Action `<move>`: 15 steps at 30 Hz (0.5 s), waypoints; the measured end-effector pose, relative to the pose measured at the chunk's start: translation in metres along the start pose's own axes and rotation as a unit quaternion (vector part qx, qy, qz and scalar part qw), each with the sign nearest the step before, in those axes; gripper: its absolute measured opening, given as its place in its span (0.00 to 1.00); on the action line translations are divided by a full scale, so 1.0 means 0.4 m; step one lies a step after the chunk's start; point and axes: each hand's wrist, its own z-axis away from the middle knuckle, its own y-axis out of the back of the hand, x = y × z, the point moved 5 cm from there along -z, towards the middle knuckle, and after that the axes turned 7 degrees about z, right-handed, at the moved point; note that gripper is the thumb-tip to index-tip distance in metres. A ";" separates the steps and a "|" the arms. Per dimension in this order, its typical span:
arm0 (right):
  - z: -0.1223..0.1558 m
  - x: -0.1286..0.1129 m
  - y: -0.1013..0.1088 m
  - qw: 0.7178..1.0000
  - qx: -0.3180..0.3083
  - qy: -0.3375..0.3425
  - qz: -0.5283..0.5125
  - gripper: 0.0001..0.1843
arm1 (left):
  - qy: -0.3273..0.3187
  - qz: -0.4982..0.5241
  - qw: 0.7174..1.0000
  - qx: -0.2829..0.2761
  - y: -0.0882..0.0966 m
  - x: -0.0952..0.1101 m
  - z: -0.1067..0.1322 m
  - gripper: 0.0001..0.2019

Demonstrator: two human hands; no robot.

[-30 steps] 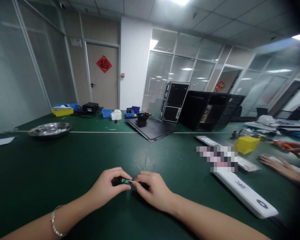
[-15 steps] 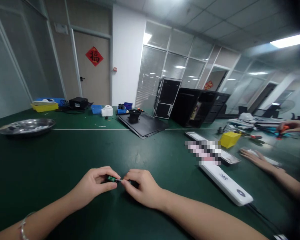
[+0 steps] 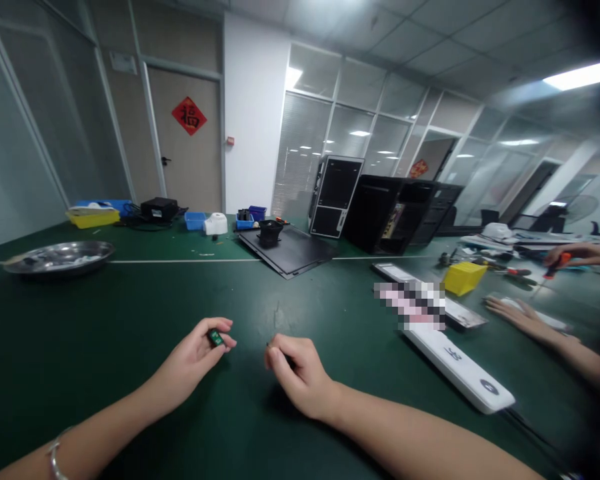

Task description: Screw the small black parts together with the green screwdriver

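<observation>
My left hand (image 3: 197, 353) holds a small green circuit board (image 3: 216, 338) between thumb and fingers, a little above the table. Pale markings show on the board's upper face. My right hand (image 3: 300, 373) is curled closed to the right, apart from the board. A tiny dark tip (image 3: 269, 345) pokes out past its index finger and thumb; the rest of that thing is hidden in the fist. Under both hands lies the dark green table (image 3: 180, 293).
Rightward lies a white power strip (image 3: 460, 367) with a cable, and a yellow box (image 3: 464, 278). Another person's hand (image 3: 575, 255) holds an orange-handled screwdriver (image 3: 555, 267). A metal dish (image 3: 87, 252), a black panel (image 3: 300, 250) and computer cases (image 3: 337, 193) stand farther back.
My hands have moved apart; the thin metal piece that ran between them no longer shows. The board has tilted in my left hand. My right fingers have curled tighter.
</observation>
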 end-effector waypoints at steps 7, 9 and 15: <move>-0.006 0.010 -0.020 0.996 -0.064 -0.019 0.055 0.17 | -0.005 -0.015 1.000 -0.018 -0.006 0.004 0.003 0.22; -0.008 0.014 -0.029 0.992 -0.089 -0.024 0.083 0.17 | -0.005 -0.010 1.000 -0.018 -0.009 0.007 0.004 0.20; -0.008 0.000 -0.048 0.972 -0.166 0.048 0.161 0.14 | 0.008 -0.054 0.998 -0.036 -0.014 0.015 0.008 0.18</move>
